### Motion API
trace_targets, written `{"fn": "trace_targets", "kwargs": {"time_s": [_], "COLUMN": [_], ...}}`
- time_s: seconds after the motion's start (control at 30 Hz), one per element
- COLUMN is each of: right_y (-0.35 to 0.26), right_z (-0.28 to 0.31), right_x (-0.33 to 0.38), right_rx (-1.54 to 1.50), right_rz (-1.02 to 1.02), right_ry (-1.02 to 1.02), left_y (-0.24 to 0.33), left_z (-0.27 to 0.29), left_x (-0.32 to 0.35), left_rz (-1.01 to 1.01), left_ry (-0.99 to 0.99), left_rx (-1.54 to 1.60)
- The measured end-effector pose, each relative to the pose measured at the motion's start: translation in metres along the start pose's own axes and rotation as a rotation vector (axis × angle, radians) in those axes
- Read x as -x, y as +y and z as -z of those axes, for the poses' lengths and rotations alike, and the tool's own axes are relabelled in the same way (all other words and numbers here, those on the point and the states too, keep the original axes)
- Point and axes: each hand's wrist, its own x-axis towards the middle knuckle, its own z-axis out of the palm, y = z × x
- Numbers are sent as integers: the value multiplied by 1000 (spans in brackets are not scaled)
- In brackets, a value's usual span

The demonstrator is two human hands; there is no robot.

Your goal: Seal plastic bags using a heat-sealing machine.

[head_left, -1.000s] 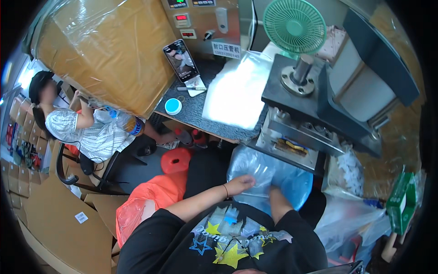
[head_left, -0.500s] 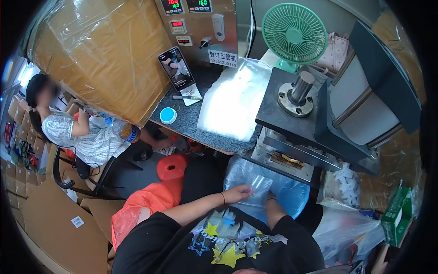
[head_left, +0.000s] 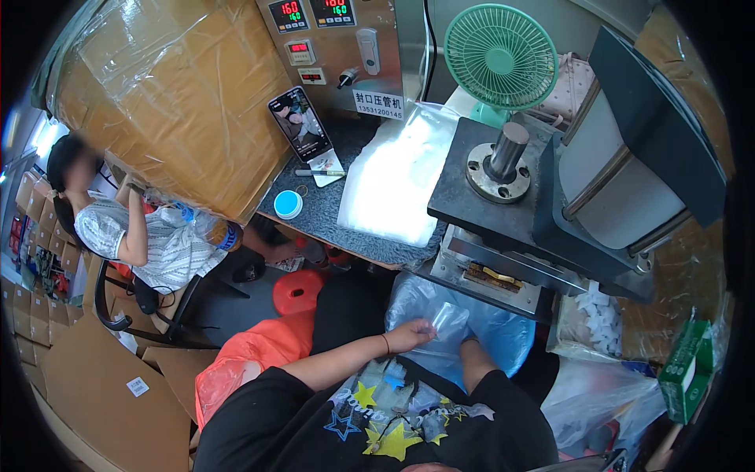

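Observation:
My left hand (head_left: pixel 410 337) is closed, thumb and fingers pinching the near end of a clear plastic tube-like piece (head_left: pixel 451 318). That piece slants up and to the right over a container lined with a blue plastic bag (head_left: pixel 511 340), between my knees and the press. Reaching down into the bag is my right hand (head_left: pixel 470 351); its fingers are hidden from view. Just beyond the bag, the press (head_left: pixel 491 271) has a metal bar above a brass-coloured strip.
A white sheet stack (head_left: pixel 397 173), a phone (head_left: pixel 300 126) and a blue-lidded jar (head_left: pixel 288 204) lie on the dark table. A green fan (head_left: pixel 501 59) stands behind. White scraps (head_left: pixel 599 321) and a green box (head_left: pixel 686 371) are at right. Another person (head_left: pixel 134 220) sits at left.
The clear piece in my left hand has turned and looks narrower, more like a tube. My right hand has shifted slightly lower. The view has tilted a little, and the other person's arm has moved.

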Motion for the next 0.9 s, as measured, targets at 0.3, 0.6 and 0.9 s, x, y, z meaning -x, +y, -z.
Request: {"fn": "trace_targets", "kwargs": {"time_s": [0.3, 0.6, 0.9], "right_y": [13, -43, -91], "right_z": [74, 232, 349], "right_x": [19, 177, 219], "right_rx": [87, -907, -1190], "right_rz": [-144, -85, 249], "right_ry": [-40, 63, 649], "left_y": [13, 119, 205], "left_z": [-11, -49, -45], "left_x": [4, 100, 92], "left_rz": [20, -190, -257], "left_ry": [123, -463, 112], "left_rx": [-92, 40, -272]}}
